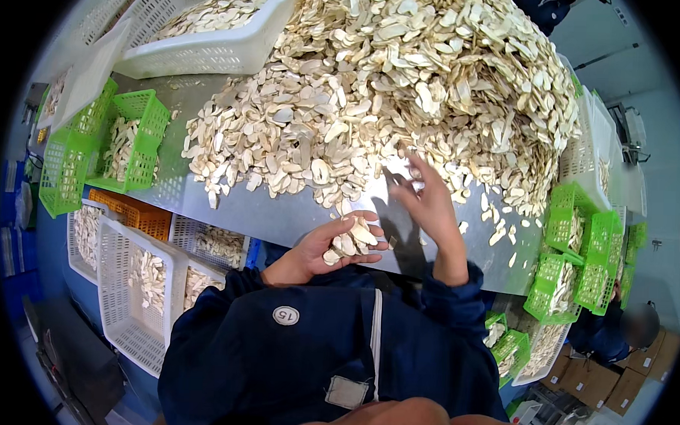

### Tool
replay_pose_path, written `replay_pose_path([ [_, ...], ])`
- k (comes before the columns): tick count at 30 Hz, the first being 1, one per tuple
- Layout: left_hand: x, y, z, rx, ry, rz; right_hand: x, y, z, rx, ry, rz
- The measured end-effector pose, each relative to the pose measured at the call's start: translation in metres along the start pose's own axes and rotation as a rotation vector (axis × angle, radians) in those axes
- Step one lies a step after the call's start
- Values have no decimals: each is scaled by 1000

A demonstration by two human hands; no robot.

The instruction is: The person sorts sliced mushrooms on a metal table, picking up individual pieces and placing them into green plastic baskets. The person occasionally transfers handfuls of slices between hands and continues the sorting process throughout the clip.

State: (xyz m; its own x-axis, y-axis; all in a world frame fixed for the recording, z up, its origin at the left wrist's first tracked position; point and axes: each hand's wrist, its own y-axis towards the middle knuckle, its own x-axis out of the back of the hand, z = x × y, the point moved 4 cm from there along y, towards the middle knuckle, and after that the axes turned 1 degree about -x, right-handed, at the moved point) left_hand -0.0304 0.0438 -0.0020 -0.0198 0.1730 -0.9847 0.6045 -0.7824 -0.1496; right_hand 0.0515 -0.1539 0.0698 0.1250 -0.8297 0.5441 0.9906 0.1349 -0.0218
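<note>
Palm up at the table's near edge, my left hand (311, 252) cradles several pale dried slices (355, 240), perhaps mushroom or root. My right hand (432, 203) hovers beside the front of a large slice pile (332, 116), thumb and fingers apart and no slice visible between them. The pile spreads over the metal table (250, 212) and rises high at the back right. A few loose slices (499, 232) are scattered on the metal to the right of my right hand.
A white perforated crate (199, 56) stands at the back left. Green baskets (148, 144) flank the table's left end, more green baskets (566, 220) its right. Below left are an orange crate (132, 212) and white crates (139, 323). Another person (599, 337) is at the right.
</note>
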Motion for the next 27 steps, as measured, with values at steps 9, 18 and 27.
replay_pose_path([
  [9, 1, 0, -6, 25, 71, 20, -25, -19, 7, -45, -285, 81],
  [18, 4, 15, -10, -78, 59, -5, -35, 6, 18, 135, 78, -6],
  [27, 3, 47, -34, -115, -31, 8, 115, -119, -100, -262, -362, -814],
])
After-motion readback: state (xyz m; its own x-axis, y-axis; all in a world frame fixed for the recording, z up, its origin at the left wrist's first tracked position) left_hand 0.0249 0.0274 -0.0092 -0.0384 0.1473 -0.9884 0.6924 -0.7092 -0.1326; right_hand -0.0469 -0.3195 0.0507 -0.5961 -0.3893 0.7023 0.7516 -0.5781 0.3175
